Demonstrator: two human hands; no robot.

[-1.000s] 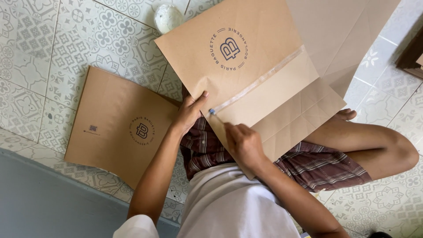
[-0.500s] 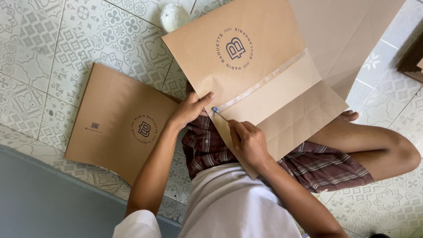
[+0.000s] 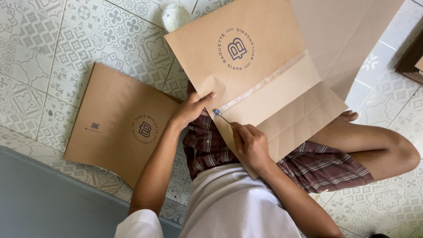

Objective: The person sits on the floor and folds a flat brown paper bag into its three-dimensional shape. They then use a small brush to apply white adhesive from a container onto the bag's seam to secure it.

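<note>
**Bag pinned flat across the lap while a thin tool works along its seam**

A stack of flat brown paper bags (image 3: pixel 116 128) lies on the patterned tile floor (image 3: pixel 53 53) at the left, beside the person's knee and within easy reach of the left arm. The left hand (image 3: pixel 191 110) presses fingers and thumb down on the lower left edge of the large unfolded paper bag (image 3: pixel 264 75), apparently to keep the sheet from sliding; its grip is flattened on the paper, pinning rather than pinching. This bag rests across the lap, printed panel facing up and tilted away, so the pale strip (image 3: pixel 264 83) along the fold lies open to view. The right hand (image 3: pixel 251 143) has its grip pressed together around a slim blue-tipped tool (image 3: pixel 220 115), whose tip sits at the near end of the strip, just beside the left thumb. A small white rounded object (image 3: pixel 175 16) lies on the floor above the bag.
</note>
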